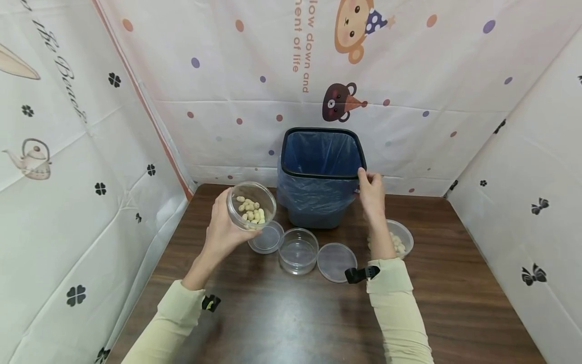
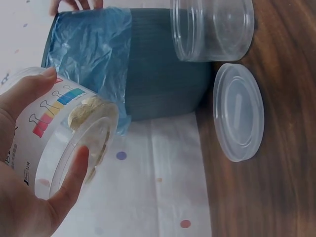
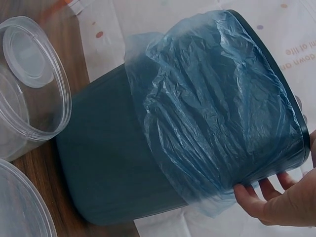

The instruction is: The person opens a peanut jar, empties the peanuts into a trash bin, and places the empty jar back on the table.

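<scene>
My left hand grips a clear plastic jar above the table, its mouth tilted toward the head view. Several peanuts lie inside it. In the left wrist view the jar shows a printed label, with thumb and a finger around it. A blue trash can stands at the back, lined with a thin blue bag folded over its dark rim. My right hand pinches the can's right front rim corner; in the right wrist view its fingers touch the bag's outside.
On the wooden table stands a clear round container between two clear lids, one left and one right. A bowl with pale pieces sits at the right, partly behind the right forearm. Printed cloth walls surround the table.
</scene>
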Demonstrator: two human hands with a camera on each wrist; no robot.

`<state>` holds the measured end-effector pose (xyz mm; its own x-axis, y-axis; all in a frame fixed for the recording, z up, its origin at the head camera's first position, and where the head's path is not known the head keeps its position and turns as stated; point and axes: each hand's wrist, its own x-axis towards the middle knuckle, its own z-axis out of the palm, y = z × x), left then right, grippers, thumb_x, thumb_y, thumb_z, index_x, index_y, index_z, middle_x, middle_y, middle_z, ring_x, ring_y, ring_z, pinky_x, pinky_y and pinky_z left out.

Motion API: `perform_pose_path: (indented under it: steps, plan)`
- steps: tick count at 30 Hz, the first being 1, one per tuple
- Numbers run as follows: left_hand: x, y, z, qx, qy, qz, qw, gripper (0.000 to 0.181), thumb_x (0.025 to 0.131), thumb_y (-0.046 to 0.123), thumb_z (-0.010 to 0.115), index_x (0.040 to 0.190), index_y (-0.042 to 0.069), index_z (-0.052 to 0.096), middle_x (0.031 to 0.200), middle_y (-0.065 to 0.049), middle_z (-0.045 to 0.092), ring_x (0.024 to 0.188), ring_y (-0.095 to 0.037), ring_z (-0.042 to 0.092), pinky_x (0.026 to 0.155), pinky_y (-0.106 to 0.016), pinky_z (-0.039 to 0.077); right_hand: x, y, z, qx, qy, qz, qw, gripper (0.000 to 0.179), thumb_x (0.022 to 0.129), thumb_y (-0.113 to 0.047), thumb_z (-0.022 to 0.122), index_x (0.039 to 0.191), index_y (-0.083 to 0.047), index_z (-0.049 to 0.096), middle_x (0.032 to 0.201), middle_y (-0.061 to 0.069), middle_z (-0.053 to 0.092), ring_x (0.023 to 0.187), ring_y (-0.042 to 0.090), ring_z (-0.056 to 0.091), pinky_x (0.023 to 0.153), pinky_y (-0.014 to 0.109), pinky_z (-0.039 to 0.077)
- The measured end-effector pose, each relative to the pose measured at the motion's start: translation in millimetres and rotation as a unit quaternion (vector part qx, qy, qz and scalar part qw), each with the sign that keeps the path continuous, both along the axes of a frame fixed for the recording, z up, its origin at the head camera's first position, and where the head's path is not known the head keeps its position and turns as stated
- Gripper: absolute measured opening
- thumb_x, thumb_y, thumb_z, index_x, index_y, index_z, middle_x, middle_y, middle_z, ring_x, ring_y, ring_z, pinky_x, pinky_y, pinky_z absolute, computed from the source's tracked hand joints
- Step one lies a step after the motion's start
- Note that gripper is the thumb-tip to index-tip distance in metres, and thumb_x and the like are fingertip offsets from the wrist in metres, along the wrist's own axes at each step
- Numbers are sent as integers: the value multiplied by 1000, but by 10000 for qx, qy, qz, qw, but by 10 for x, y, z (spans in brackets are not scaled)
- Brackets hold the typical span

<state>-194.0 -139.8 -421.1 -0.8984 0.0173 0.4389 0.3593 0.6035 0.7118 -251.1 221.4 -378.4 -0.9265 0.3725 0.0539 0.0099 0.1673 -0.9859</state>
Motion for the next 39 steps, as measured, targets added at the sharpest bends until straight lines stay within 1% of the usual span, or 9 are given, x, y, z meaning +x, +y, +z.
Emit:
perform_pose_path:
  steps: [5, 8, 12, 19, 23, 25, 32, 36, 39]
  plan:
    - [-34, 4, 73, -124, 129, 43, 9998, 130, 50, 32, 102, 157, 15, 29, 154, -13, 38, 135, -33, 43, 85, -72, 49, -6, -11, -1, -118, -36, -21, 9999, 59, 105, -47, 47, 137, 3, 42, 126, 18, 47, 107, 25, 53, 102, 48, 50]
    - [-72, 13, 141, -199, 286, 6, 9994, 131, 50, 34, 102, 157, 14, 29, 155, -12, 37, 136, -33, 42, 84, -71, 50, -3, -17, 3, -118, -58, -43, 9999, 58, 105, -48, 46, 136, 2, 42, 117, 11, 47, 103, 22, 52, 96, 41, 52]
    - [-144, 27, 265, -313, 517, -76, 9981, 132, 49, 39, 102, 157, 11, 29, 154, -13, 38, 136, -33, 40, 87, -68, 50, -2, -31, -4, -154, -26, -55, 9999, 56, 105, -48, 46, 133, 0, 43, 109, 6, 46, 101, 22, 51, 88, 32, 50]
    - [-244, 71, 509, -582, 660, -88, 9961, 132, 48, 41, 102, 156, 14, 31, 154, -11, 40, 136, -30, 41, 86, -66, 52, 10, -71, -12, -277, 126, -93, 9995, 50, 106, -46, 46, 127, -2, 44, 104, 4, 44, 93, 19, 48, 87, 37, 49]
    - [-271, 127, 640, -661, 776, -240, 9945, 133, 48, 40, 102, 157, 17, 30, 156, -11, 38, 138, -30, 39, 88, -66, 50, 18, -76, -16, -328, 154, -91, 9993, 48, 106, -46, 45, 125, -3, 44, 102, 4, 42, 90, 17, 44, 85, 36, 47]
    - [-280, 157, 707, -740, 886, -339, 9927, 132, 49, 40, 102, 157, 17, 30, 156, -11, 38, 139, -30, 39, 88, -66, 50, 23, -70, -18, -395, 167, -69, 9991, 47, 106, -46, 45, 125, -3, 43, 100, 4, 42, 90, 19, 44, 87, 38, 47]
    - [-376, 234, 969, -1233, 1344, -705, 9807, 131, 51, 37, 102, 156, 6, 30, 154, -16, 39, 140, -35, 37, 109, -59, 40, 34, -62, -24, -608, 80, 46, 9981, 46, 107, -45, 45, 126, -3, 41, 100, 6, 41, 94, 23, 45, 95, 43, 46]
    - [-482, 254, 1120, -1490, 1411, -841, 9751, 131, 53, 36, 101, 156, 5, 27, 155, -17, 38, 142, -35, 36, 108, -60, 41, 35, -72, -21, -603, 122, -13, 9981, 47, 107, -44, 45, 127, -2, 41, 99, 6, 41, 94, 25, 45, 94, 43, 46]
    - [-570, 255, 1219, -1710, 1409, -850, 9714, 131, 54, 35, 101, 157, 6, 25, 156, -17, 37, 143, -35, 33, 106, -62, 42, 28, -84, -14, -587, 184, -24, 9981, 47, 107, -43, 45, 128, -1, 41, 98, 5, 41, 92, 24, 45, 91, 42, 46]
